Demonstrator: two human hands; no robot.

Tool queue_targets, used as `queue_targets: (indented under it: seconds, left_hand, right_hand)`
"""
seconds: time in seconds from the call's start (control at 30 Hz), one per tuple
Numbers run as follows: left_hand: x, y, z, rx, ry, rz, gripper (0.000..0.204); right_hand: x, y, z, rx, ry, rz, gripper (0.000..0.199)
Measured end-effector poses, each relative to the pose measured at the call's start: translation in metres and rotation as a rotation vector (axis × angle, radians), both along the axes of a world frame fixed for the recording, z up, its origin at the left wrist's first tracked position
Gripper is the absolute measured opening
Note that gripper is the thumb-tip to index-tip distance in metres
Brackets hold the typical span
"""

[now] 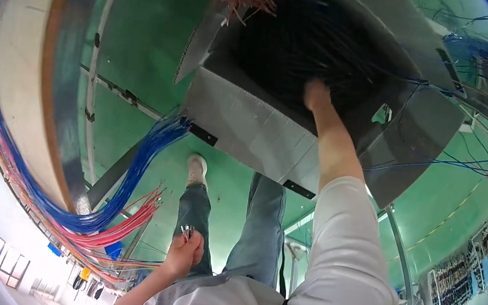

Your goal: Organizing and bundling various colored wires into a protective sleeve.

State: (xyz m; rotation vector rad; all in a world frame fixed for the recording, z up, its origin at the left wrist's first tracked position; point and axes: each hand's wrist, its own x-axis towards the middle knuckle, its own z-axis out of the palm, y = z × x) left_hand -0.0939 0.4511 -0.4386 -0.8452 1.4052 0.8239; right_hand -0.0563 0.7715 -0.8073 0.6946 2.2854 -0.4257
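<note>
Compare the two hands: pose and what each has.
The left hand is low, close to the body, holding a small metal tool; the right hand is stretched far out, reaching into the black wire bundle in the grey box. Left hand's fingers show closed; right hand's fingers are hidden among wires. Both are bare.

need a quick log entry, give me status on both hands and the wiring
Right hand reaching into the bundle of black wires in the grey box. Left hand down by the leg, holding a small metal piece. Nothing blocks either hand.
</note>
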Motion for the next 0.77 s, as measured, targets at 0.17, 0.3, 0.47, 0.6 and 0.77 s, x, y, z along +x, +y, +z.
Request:
queue_targets:
  seconds: [0.17,0.3,0.47,0.6,0.77]
  left_hand:
    - [0.003,0.001,0.013,0.043,0.081,-0.186,0.032]
    - [0.008,0.004,0.042,0.032,0.196,-0.328,0.025]
    - [0.002,0.024,0.082,0.251,0.138,-0.055,0.013]
    - [0.000,0.059,0.130,0.444,0.405,-0.292,0.018]
    - [0.004,0.058,0.172,0.787,0.845,-0.791,0.026]
  right_hand:
    - [0.018,-0.011,0.021,0.023,-0.059,-0.194,0.026]
    - [0.024,-0.021,0.094,-0.291,-0.170,-0.134,0.031]
    - [0.039,-0.029,0.252,-0.960,0.091,-0.930,0.025]
    - [0.033,-0.064,0.403,-1.527,0.550,-1.544,0.025]
    - [0.025,-0.091,0.525,-1.791,1.029,-1.669,0.028]
